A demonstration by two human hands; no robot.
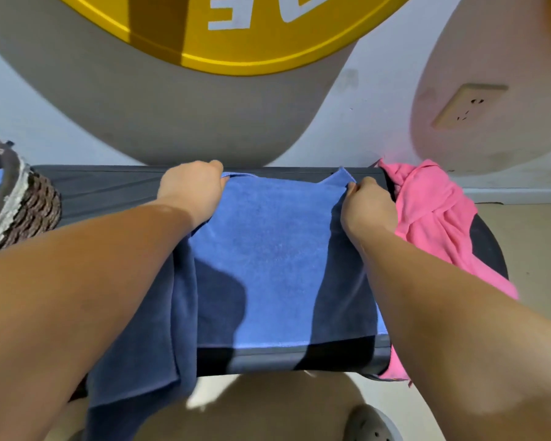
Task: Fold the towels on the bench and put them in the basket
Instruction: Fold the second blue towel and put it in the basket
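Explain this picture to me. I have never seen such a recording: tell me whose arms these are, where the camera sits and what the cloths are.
There is no machine here: a person wears one wide-angle camera on the head, looking down at their own bare arms. In front lies a dark bench with a blue towel spread on it. The left hand grips one far corner, the right hand pinches the other. A crumpled pink towel lies at the right end, a darker blue cloth hangs off the near edge, and a woven basket stands at the left.
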